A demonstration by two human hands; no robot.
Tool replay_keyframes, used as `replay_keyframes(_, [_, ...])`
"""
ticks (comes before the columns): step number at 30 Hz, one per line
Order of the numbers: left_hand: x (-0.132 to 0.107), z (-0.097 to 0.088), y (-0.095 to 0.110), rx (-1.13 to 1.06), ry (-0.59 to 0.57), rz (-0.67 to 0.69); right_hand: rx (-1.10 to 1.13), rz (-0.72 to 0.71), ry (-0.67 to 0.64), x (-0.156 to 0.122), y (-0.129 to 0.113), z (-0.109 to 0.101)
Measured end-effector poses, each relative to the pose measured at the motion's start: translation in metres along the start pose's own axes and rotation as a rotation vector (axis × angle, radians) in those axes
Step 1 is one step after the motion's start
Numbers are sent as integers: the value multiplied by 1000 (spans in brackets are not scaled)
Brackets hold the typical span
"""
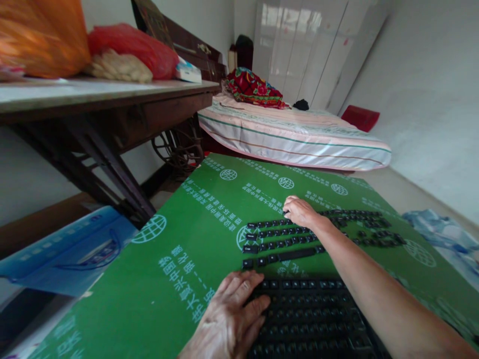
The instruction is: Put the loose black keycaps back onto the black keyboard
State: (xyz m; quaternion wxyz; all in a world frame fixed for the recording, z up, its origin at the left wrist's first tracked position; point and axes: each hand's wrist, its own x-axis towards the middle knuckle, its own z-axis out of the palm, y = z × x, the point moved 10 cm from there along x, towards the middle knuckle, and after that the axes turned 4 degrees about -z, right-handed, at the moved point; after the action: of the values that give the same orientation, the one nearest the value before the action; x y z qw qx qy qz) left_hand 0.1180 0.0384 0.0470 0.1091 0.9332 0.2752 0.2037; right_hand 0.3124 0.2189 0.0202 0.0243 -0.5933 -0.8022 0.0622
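Observation:
A black keyboard frame (314, 319) lies on a green printed sheet (179, 239) close to me. My left hand (232, 314) rests flat on the frame's left end, fingers stretched out. Farther off, several loose black keycaps (284, 242) are laid out in rows on the sheet in a keyboard pattern. My right hand (301, 212) reaches over them to the top row, fingers curled in a pinch at a keycap; what is between the fingertips is too small to make out.
A dark wooden table (112, 94) with orange and red bags stands at left. A blue box (67, 249) lies at lower left. A striped mattress (292, 134) with a red cloth lies behind the sheet. A plastic bag (441, 234) sits at right.

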Motion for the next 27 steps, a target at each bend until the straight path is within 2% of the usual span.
replay_keyframes(4, [1,-1,1,-17,2,-12,48,28,43,-1,6,-10])
replay_keyframes(8, [4,-4,4,-63,-5,-14,99,97,119,-16,5,-32])
replay_keyframes(10, [5,-5,4,-81,-4,-17,156,105,145,-35,-11,-42])
replay_keyframes(12, [5,-4,4,-91,-5,-18,324,33,158,-58,-40,-47])
replay_keyframes(14, [5,-3,4,-100,1,-17,438,-43,135,-84,-73,-45])
replay_keyframes(17, [5,-3,4,-114,11,-13,430,-88,124,-117,-105,-34])
replay_keyframes(21, [5,-1,4,-116,-2,-13,391,-118,182,-139,-121,-21])
replay_keyframes(27, [5,1,4,-140,-3,-10,344,-150,255,-150,-136,-17])
